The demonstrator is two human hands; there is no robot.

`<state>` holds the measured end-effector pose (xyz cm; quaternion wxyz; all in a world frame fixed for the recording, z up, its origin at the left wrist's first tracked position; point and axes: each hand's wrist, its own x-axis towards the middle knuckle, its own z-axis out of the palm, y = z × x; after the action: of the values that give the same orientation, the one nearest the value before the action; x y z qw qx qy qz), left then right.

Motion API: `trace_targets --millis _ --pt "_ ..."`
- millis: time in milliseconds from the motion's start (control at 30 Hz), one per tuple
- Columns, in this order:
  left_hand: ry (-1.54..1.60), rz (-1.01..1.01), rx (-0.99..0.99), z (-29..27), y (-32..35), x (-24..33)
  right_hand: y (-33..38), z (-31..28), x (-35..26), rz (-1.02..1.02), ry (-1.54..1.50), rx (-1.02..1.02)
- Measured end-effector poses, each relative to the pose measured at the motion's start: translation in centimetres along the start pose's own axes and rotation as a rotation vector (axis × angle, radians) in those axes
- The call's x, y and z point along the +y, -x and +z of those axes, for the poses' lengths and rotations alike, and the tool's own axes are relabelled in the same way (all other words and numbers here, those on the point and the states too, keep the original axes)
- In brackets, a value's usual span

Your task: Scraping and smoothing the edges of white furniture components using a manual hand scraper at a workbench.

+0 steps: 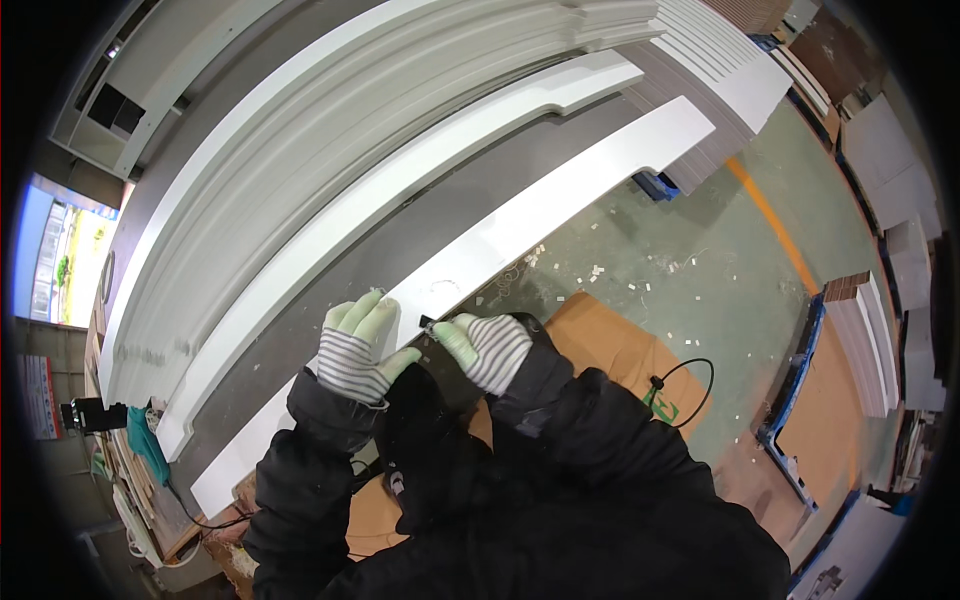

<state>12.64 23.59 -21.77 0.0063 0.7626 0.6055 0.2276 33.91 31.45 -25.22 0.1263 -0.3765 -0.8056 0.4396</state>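
Note:
A long white board [520, 222] with a notched far end lies slantwise before me. My left hand [362, 345], in a striped glove with pale green fingers, rests on it with fingers stretched over the top and the thumb apart near the close edge. My right hand [482, 345], gloved alike, is closed round a small black tool [427, 322] at the board's near edge. Most of that tool is hidden by the fingers, so its kind does not show. A faint mark [443, 288] is on the white surface just beyond both hands.
Beyond a dark grey tabletop strip [375, 250] lie a second white board [400, 170] and a tall stack of similar boards [300, 150]. White scraps [598, 270] litter the green floor, near brown cardboard [610, 340] and a black cable [712, 375]. A teal power tool [147, 445] sits at left.

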Motion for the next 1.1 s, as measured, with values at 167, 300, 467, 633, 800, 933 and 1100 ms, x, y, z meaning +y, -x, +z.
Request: trace_targets --millis 167,300,467,633,800,933,1100 --pt "-0.195 -0.114 0.001 -5.1 7.3 -2.0 -2.3 -5.9 7.3 0.117 -0.566 0.635" --pt "-0.05 0.022 0.071 -4.0 6.4 -2.4 -2.3 -5.1 7.0 0.138 -0.278 0.57" --pt "-0.044 -0.058 0.042 -0.8 2.0 -0.2 -0.4 1.7 -1.7 0.08 -0.039 0.018" --pt "-0.085 -0.194 -0.088 -4.0 3.7 0.8 -3.8 -1.5 4.4 0.32 -0.098 0.204" --pt "-0.092 -0.106 0.024 -4.6 7.9 -1.8 -2.6 -3.9 5.0 0.112 -0.156 0.508" --pt "-0.024 -0.122 0.06 -1.1 2.0 1.0 -0.4 2.6 -2.1 0.011 -0.141 0.206" --pt "-0.073 -0.202 -0.038 -4.0 2.6 2.6 -1.2 -1.1 -0.9 0.198 0.039 0.101"
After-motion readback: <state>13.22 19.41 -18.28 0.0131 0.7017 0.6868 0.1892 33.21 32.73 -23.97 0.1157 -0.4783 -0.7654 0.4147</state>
